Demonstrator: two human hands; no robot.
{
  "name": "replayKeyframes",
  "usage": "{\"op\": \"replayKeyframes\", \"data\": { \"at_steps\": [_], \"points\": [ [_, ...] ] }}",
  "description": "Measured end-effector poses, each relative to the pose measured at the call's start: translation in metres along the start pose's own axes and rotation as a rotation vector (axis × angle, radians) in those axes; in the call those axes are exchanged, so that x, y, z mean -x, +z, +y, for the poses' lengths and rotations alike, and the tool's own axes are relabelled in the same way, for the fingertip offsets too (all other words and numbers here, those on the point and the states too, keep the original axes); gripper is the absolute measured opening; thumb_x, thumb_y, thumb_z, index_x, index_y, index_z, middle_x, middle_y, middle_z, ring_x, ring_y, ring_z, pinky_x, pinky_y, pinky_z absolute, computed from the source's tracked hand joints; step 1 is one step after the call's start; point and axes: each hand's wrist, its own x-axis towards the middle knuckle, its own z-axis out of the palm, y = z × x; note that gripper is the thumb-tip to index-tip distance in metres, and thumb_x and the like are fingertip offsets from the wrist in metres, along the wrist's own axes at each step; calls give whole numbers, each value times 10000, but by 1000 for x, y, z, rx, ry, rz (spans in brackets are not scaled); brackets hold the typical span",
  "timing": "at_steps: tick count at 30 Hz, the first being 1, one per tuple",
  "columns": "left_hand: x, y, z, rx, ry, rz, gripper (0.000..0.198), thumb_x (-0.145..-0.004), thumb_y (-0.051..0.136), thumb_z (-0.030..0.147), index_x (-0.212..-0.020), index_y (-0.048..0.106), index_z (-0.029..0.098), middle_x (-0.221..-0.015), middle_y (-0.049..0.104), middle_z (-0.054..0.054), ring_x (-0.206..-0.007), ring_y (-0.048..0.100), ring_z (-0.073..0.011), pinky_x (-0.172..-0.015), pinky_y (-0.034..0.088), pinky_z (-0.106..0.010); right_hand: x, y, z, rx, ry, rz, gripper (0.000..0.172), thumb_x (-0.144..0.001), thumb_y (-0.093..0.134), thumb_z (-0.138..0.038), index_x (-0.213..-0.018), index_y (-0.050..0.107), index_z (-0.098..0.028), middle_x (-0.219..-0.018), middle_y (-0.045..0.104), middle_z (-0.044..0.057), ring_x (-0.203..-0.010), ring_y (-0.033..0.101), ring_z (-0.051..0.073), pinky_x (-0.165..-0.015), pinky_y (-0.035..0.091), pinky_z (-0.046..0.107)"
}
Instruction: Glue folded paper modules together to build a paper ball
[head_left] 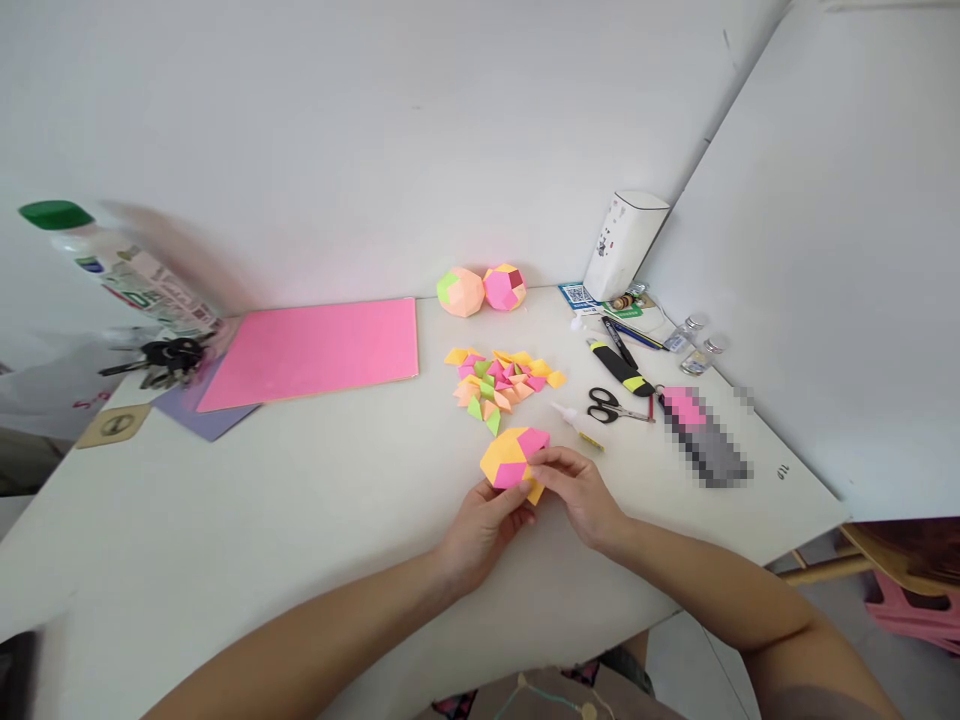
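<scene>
A partly built folded-paper ball, orange-yellow with pink faces, is held just above the white table by both hands. My left hand grips it from below, thumb on its near side. On the right side, the fingers of my right hand pinch its edge. Past the ball lies a pile of small folded paper pieces in yellow, pink, green and peach. A slim glue tube with a white nozzle rests close to my right hand. The undersides of the fingers are hidden.
Two finished paper balls stand by the wall. Pink paper lies to the left, near keys and a green-capped bottle. To the right are scissors, a utility knife, small glass bottles and a white box.
</scene>
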Motion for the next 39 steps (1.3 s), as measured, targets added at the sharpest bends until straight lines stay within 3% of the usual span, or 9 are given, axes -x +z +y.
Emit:
{"op": "replayKeyframes", "data": {
  "at_steps": [3,6,10,12,20,27,32,35,39],
  "points": [
    [-6,-2,7,29,10,-86,173,-764,648,222,-911,663,131,-880,600,-70,-791,517,-148,-728,431,-287,-1,-5,-8,72,-30,-113,264,-810,562,-421,-863,674,-188,-769,653,28,-667,586,152,-589,471,289],
    [-12,-7,14,53,-26,-157,205,-761,630,190,-951,671,126,-923,624,-94,-843,537,-178,-763,433,-304,-3,-14,-23,365,-212,-112,336,-881,445,-431,-905,659,-173,-821,663,61,-686,608,163,-573,462,286],
    [-15,-13,17,74,-64,-191,237,-723,614,128,-952,675,126,-953,634,-94,-904,549,-199,-773,442,-306,-14,-34,-42,948,-665,229,222,-861,496,-338,-873,648,-177,-829,665,73,-760,592,193,-676,472,321],
    [-16,-14,19,51,-64,-211,254,-708,608,122,-953,673,112,-954,639,-105,-901,558,-206,-777,441,-308,-23,-43,-47,1241,-755,310,207,-840,511,-316,-885,648,-166,-899,659,101,-910,566,245,-799,458,373],
    [-19,-21,27,-15,-83,-197,241,-631,641,107,-870,673,102,-805,654,-85,-768,581,-195,-723,442,-315,-39,-54,-40,1776,-298,135,450,-787,547,-279,-1200,474,-120,-1131,545,165,-1029,514,306,-800,446,387],
    [-21,-19,29,-41,-64,-221,231,-631,610,118,-854,667,101,-795,647,-95,-733,568,-194,-692,423,-313,-42,-57,-43,1757,-224,165,312,-782,496,-130,-1093,526,-131,-1084,593,138,-1006,541,297,-794,452,385],
    [-21,-14,32,-51,8,-329,258,-680,566,140,-922,646,102,-818,610,-98,-746,535,-185,-693,405,-303,-35,-54,-50,1344,-411,359,306,-749,607,-228,-1036,513,-180,-1037,612,98,-930,590,266,-776,476,395],
    [-21,-14,32,-50,35,-357,255,-700,549,154,-932,640,102,-821,599,-101,-760,525,-188,-682,403,-298,-24,-48,-56,946,-609,231,300,-734,664,-296,-987,525,-213,-1018,607,68,-919,597,220,-786,486,352],
    [-22,-16,30,-29,-5,-312,269,-694,559,145,-948,642,110,-858,610,-98,-800,535,-194,-721,412,-304,-10,-38,-59,648,-657,-7,325,-722,699,-263,-997,527,-241,-1016,611,56,-948,585,198,-746,496,312]
  ]
}}
